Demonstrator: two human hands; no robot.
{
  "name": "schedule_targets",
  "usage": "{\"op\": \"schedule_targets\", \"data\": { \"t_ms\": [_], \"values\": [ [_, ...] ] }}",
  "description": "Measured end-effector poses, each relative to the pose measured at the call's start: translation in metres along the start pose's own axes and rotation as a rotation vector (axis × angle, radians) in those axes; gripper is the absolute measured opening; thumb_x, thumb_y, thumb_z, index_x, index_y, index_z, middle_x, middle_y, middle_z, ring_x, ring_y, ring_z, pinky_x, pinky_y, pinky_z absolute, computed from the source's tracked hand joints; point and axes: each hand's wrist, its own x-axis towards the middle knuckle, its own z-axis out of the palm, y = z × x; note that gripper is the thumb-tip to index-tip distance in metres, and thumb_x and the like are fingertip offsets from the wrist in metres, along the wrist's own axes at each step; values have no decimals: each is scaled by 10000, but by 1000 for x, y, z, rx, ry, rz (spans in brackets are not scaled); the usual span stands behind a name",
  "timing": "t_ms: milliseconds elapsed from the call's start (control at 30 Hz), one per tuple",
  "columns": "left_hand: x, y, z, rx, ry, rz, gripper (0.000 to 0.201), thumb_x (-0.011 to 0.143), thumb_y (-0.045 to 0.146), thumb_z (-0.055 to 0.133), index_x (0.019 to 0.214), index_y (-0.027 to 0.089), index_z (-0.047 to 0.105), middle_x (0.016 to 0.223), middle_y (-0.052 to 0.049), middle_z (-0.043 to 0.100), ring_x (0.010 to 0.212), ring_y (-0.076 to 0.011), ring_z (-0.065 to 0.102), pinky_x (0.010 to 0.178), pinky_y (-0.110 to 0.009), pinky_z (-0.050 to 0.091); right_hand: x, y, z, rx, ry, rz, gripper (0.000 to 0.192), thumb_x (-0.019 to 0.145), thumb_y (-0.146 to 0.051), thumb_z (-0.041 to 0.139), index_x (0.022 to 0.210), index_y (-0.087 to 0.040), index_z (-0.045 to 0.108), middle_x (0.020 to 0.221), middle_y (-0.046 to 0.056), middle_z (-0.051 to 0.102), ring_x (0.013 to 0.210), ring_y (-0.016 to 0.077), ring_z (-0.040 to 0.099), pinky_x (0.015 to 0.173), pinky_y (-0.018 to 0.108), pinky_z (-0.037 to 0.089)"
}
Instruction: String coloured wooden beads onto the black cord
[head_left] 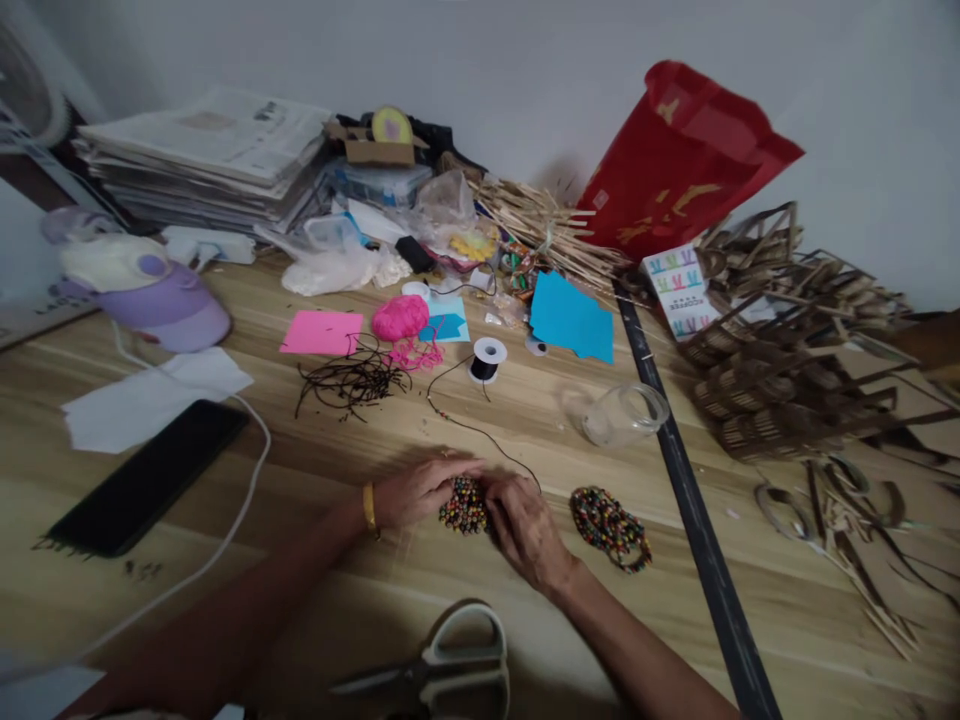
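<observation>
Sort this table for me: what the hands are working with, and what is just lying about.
In use: bead cluster between left hand and right hand; black cord; cord spool; finished bead piece.

Lying about: scissors; phone; glass jar; pink yarn; newspapers; red bag.

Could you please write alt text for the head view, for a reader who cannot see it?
Two bare hands, left hand and right hand, cup a cluster of small multicoloured beads on a cluttered light wooden table. A thin black cord runs to a white spool; grey-handled scissors lie nearby.
</observation>
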Motion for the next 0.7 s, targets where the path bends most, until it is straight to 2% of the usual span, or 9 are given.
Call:
{"op": "schedule_targets", "data": {
  "t_ms": [200,300,433,700],
  "values": [
    [0,3,-4,-50,1,-17,585,782,18,374,1349,138,451,1253,-106,620,1187,-175,549,1057,-351,389,0,0,-2,108,-6,28,142,931,-139,426,1024,-206,510,991,102,624,933,215,576,836,370,481],
    [1,-1,-2,-121,28,-9,573,788,15,372,1342,137,456,1210,-103,647,1115,-158,601,1002,-319,439,3,1,-5,189,46,97,117,934,-155,436,989,-203,528,945,91,613,902,202,577,813,346,483],
    [3,-8,2,-159,105,-16,464,837,56,399,1276,141,524,1148,-99,679,1046,-157,638,945,-306,476,6,1,-9,231,142,188,118,936,-203,450,913,-199,566,859,65,579,821,185,555,735,310,474],
    [10,-2,0,68,290,-29,188,869,166,537,963,137,697,923,-72,709,893,-160,632,836,-274,478,9,2,-11,290,234,287,143,912,-250,508,830,-193,610,801,47,586,773,174,557,705,296,460]
  ]
}}
